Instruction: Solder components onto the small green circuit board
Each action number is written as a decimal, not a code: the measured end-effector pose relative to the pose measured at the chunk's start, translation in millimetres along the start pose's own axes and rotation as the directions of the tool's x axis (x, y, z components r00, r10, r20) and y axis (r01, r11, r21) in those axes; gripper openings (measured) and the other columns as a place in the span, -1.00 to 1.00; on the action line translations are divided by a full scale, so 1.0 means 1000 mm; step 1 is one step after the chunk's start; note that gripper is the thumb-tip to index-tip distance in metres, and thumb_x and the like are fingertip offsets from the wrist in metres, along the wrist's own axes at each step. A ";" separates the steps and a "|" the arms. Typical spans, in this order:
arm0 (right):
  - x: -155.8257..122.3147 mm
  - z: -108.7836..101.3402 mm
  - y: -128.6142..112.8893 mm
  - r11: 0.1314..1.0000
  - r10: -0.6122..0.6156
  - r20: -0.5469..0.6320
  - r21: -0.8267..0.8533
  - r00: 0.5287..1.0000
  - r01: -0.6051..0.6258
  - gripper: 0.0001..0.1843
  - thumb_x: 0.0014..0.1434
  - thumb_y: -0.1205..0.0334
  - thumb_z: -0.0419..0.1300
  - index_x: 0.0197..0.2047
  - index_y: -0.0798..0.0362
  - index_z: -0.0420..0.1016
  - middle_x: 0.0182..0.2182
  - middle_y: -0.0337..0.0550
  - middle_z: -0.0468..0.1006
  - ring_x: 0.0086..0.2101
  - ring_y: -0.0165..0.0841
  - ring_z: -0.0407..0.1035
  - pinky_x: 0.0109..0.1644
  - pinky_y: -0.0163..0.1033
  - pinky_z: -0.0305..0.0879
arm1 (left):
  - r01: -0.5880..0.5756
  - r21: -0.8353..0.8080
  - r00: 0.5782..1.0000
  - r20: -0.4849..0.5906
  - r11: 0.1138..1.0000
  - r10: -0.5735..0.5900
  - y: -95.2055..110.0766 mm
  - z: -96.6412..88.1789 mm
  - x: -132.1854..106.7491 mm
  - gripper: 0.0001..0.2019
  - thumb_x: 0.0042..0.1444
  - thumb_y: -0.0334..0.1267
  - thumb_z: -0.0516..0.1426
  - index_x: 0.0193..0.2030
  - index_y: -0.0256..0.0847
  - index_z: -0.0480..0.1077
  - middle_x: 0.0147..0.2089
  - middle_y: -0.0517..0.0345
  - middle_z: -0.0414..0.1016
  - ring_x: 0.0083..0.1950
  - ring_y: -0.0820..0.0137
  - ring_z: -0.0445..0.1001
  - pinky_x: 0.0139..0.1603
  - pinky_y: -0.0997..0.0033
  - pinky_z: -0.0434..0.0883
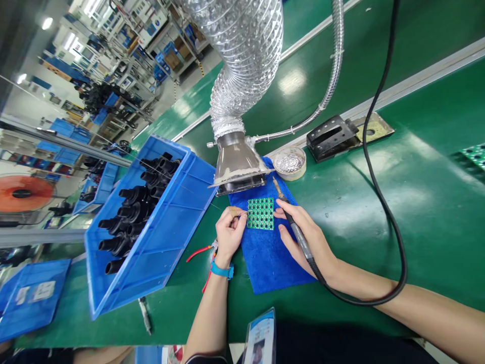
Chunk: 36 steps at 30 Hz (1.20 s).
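Note:
A green circuit board panel (260, 214) with rows of small dark parts lies on a blue cloth (267, 268). At its left edge, my left hand (230, 230) is closed in a pinch on a thin wire, whose tip shows at the fingertips. My right hand (308, 237) holds a soldering iron (297, 233) like a pen. The iron's tip points up and away, above the board's upper right corner and apart from it. Some right fingertips are at the board's right edge; whether they touch it, I cannot tell. Red-handled pliers (200, 253) lie beside my left wrist.
A fume hood (238, 159) on a silver duct stands just behind the board. Right of it are a round tin (290, 163) and a black iron stand (329, 136). A blue crate (178, 227) of black parts sits left. The iron's cable (382, 202) loops over my right forearm.

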State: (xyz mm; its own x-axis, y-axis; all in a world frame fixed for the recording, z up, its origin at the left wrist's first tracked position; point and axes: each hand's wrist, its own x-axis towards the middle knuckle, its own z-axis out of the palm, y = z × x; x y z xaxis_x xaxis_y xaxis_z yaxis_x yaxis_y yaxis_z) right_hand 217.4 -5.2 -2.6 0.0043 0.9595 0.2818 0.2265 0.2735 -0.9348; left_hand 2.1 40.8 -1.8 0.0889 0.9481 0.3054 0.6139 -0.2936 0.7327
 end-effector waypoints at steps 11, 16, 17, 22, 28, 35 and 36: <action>0.005 -0.017 -0.005 0.964 -0.231 -0.160 -0.173 0.960 0.203 -0.68 0.32 0.32 0.09 0.09 0.02 0.50 -0.32 -0.12 0.65 -0.39 -0.31 0.51 -0.22 -0.15 0.47 | -0.013 -0.049 0.995 -0.095 0.999 0.008 0.006 0.001 -0.003 -0.79 0.25 -0.22 0.21 -0.42 -0.18 0.47 -0.35 0.11 0.50 -0.29 0.37 0.47 -0.26 0.35 0.40; 0.003 -0.022 -0.010 0.888 -0.449 -0.075 -0.149 0.890 0.435 -0.76 0.20 0.43 0.08 -0.16 0.03 0.54 -0.54 -0.23 0.57 -0.57 -0.36 0.39 -0.41 -0.20 0.31 | -0.033 -0.074 0.990 -0.142 0.997 0.022 0.009 0.002 -0.005 -0.83 0.25 -0.26 0.20 -0.39 -0.17 0.48 -0.34 0.11 0.50 -0.28 0.38 0.47 -0.26 0.36 0.39; 0.003 -0.022 -0.009 0.885 -0.453 -0.064 -0.153 0.889 0.440 -0.75 0.19 0.42 0.08 -0.15 0.03 0.55 -0.54 -0.23 0.57 -0.58 -0.36 0.40 -0.41 -0.19 0.32 | -0.033 -0.074 0.990 -0.140 0.997 0.022 0.010 0.003 -0.005 -0.82 0.25 -0.26 0.20 -0.39 -0.17 0.48 -0.34 0.11 0.50 -0.29 0.38 0.46 -0.28 0.36 0.39; 0.005 -0.020 -0.003 0.876 -0.455 -0.030 -0.195 0.890 0.442 -0.72 0.18 0.42 0.09 -0.13 0.04 0.56 -0.52 -0.22 0.58 -0.56 -0.36 0.42 -0.39 -0.20 0.32 | -0.022 -0.084 0.991 -0.132 0.996 0.011 0.011 0.004 -0.006 -0.81 0.25 -0.24 0.20 -0.40 -0.17 0.46 -0.35 0.12 0.48 -0.32 0.39 0.44 -0.34 0.39 0.36; 0.007 -0.016 0.000 0.854 -0.482 0.036 -0.201 0.875 0.479 -0.73 0.20 0.41 0.09 -0.08 0.05 0.53 -0.54 -0.23 0.55 -0.57 -0.37 0.41 -0.42 -0.21 0.30 | -0.029 -0.083 0.992 -0.125 0.996 0.019 0.007 0.004 -0.007 -0.84 0.25 -0.28 0.20 -0.39 -0.16 0.46 -0.33 0.12 0.49 -0.34 0.41 0.42 -0.37 0.41 0.34; 0.007 -0.013 0.001 0.824 -0.521 0.054 -0.226 0.852 0.519 -0.73 0.19 0.39 0.10 -0.07 0.06 0.51 -0.50 -0.19 0.55 -0.54 -0.37 0.39 -0.43 -0.21 0.30 | -0.033 -0.089 0.993 -0.117 0.995 0.023 0.006 0.004 -0.007 -0.86 0.25 -0.29 0.20 -0.37 -0.16 0.46 -0.33 0.14 0.48 -0.33 0.41 0.44 -0.32 0.40 0.39; 0.007 -0.013 0.001 0.821 -0.526 0.057 -0.228 0.849 0.523 -0.73 0.19 0.39 0.10 -0.06 0.06 0.51 -0.50 -0.19 0.55 -0.54 -0.36 0.39 -0.42 -0.21 0.30 | -0.040 -0.084 0.993 -0.118 0.996 0.030 0.006 0.004 -0.007 -0.86 0.25 -0.30 0.21 -0.36 -0.16 0.46 -0.33 0.14 0.49 -0.32 0.41 0.45 -0.32 0.39 0.39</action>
State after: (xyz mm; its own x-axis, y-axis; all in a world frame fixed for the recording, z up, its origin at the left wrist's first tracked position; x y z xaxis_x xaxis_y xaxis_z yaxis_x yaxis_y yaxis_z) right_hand 230.6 1.3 1.0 -0.1705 0.6746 0.7182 0.4106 0.7112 -0.5706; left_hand 8.5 32.7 -1.7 0.0141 0.9179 0.3964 0.5414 -0.3403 0.7688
